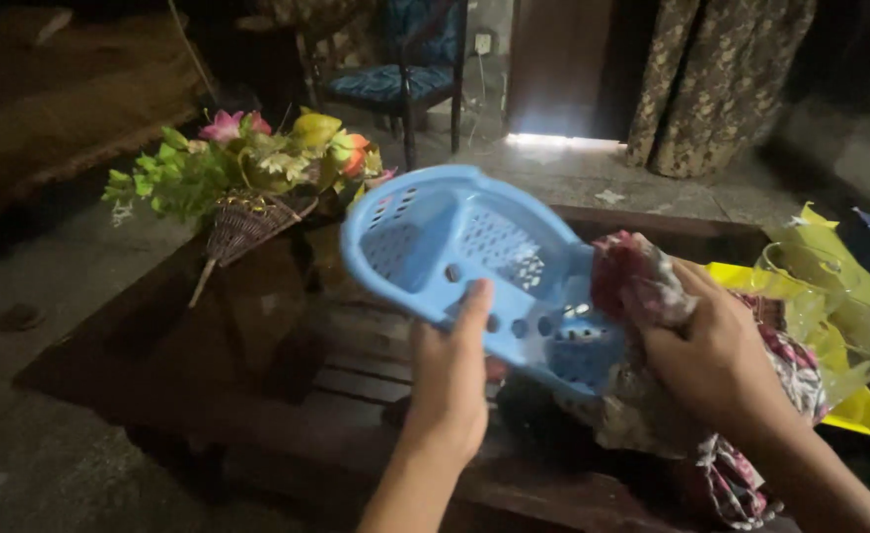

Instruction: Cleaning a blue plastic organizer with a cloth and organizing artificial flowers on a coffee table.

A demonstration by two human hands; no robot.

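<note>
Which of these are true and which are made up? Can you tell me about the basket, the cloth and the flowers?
1. The left hand holds a light blue plastic basket by its rim. True.
2. The basket is made of solid plastic with no holes. False: its walls and bottom are full of small holes.
3. The right hand presses a flowery cloth against the basket. True.
4. The flowers stand in a glass vase. False: they sit in a woven cone-shaped holder lying on the dark wooden table.
5. A blue chair stands on the floor beyond the table. True.
6. The crinkly wrapping at the right is red. False: it is yellow and clear.
</note>
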